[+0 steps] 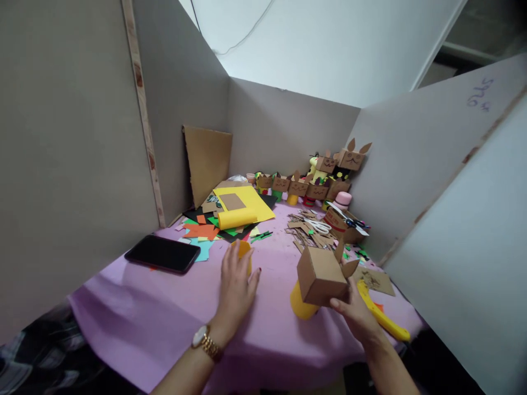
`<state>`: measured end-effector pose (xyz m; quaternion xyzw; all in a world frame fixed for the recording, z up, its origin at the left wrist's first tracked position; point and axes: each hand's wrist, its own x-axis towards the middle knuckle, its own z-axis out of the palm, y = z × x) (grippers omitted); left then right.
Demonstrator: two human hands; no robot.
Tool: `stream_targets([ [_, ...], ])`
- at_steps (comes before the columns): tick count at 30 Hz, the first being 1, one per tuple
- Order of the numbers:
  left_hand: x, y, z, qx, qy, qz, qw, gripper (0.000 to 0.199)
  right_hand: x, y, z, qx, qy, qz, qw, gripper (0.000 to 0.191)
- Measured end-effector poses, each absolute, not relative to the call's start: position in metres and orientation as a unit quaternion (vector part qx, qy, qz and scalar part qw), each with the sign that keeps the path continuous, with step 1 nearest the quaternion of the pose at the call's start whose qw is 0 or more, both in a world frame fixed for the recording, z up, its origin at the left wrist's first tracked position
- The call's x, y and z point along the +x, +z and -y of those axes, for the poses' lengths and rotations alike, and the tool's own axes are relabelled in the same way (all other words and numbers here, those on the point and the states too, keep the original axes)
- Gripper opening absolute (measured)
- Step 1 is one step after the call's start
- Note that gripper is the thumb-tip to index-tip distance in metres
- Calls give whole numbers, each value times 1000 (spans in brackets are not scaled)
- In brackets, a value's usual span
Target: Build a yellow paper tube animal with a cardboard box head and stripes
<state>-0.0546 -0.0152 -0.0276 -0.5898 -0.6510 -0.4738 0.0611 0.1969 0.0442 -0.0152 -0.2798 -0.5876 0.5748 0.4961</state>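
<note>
Black rectangular phone (pixel 162 254), left of frame: seen flat on lilac cloth (pixel 269 312). Near centre, arched the left hand (pixel 236 282) over a rounded yellow-orange paper piece (pixel 245 249); could not tell whether gripped. Right of centre, held an eared brown cardboard box (pixel 322 274) in the right hand (pixel 357 310), above a yellow paper cylinder (pixel 302 303). Lower right, saw a long curved yellow object (pixel 385 318).

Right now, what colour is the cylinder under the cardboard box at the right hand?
The cylinder is yellow, seen in the head view, the only one.
</note>
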Motion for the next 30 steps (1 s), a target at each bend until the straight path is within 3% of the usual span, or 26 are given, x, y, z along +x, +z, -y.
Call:
stream_targets([
  [8, -82, -22, 14, -644, -398, 646, 97, 14, 197, -31, -44, -297, 585, 587, 475, 101],
  [19, -38, -17, 32, -764, -323, 553, 80, 18, 192, -29, -42, -278, 594, 575, 490, 105],
  [30, -65, -2, 27, -729, -298, 596, 154, 20, 194, -37, -47, -272, 587, 578, 498, 99],
])
